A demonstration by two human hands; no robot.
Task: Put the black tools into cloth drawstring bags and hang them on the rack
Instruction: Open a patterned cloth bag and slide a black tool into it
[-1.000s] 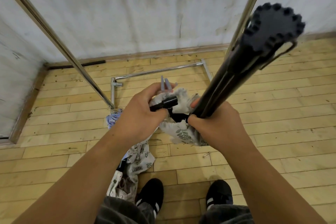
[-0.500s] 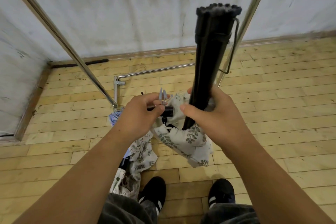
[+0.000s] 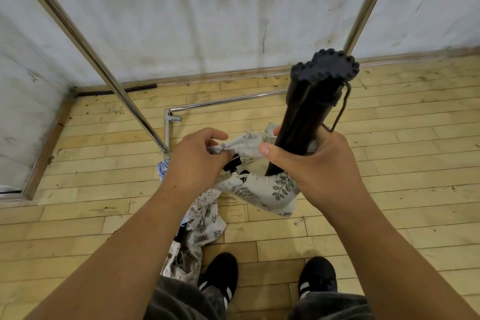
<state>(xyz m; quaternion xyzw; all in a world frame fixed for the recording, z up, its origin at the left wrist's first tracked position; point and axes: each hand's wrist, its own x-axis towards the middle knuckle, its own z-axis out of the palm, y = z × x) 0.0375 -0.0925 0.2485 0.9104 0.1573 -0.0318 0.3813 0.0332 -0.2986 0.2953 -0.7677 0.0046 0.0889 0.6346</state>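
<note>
A long black tool [image 3: 309, 109], a folded tripod-like stand with knobbed feet at its top, stands nearly upright with its lower end inside a white cloth drawstring bag [image 3: 270, 189] printed with grey leaves. My right hand [image 3: 314, 163] grips the tool's shaft just above the bag's mouth. My left hand [image 3: 197, 161] pinches the bag's bunched rim on the left side, and a small black part of the tool shows just below its fingers. The metal rack [image 3: 78, 34] rises as two slanted poles at left and right.
More printed cloth bags [image 3: 202, 218] lie in a heap on the wooden floor by my left shoe [image 3: 220, 278]. A blue cloth [image 3: 162, 169] hangs at the rack's left foot. The rack's base bar [image 3: 226, 102] lies near the wall. A small screw [image 3: 300, 221] lies on the floor.
The black tool has swung from leaning right to nearly upright and sunk a little into the bag. My left hand has shifted from the black knob to the bag's rim.
</note>
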